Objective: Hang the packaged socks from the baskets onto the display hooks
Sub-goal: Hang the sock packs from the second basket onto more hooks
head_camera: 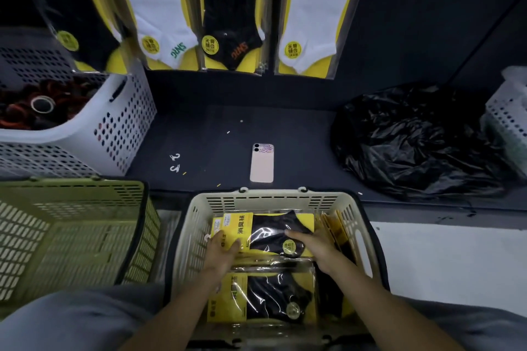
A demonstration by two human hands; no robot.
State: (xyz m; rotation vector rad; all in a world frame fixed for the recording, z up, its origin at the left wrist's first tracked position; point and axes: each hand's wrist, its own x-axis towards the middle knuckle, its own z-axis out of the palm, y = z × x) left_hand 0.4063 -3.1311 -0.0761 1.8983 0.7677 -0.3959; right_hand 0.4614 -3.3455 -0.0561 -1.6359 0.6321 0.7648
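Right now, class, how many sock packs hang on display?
4, along the top: far-left black pack, green-lettered white pack, orange-lettered black pack, right white pack. Others may hide behind.

Dim, soft, wide-angle edge distortion

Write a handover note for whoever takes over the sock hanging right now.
Left hand pinches the yellow header of the top clear-wrapped pack of black socks; right hand rests flat on it.
It lies in the beige plastic basket, over another pack.
Done: black and white sock packs hang on the display above.
Left: lift this one out, hang it, then the rest.
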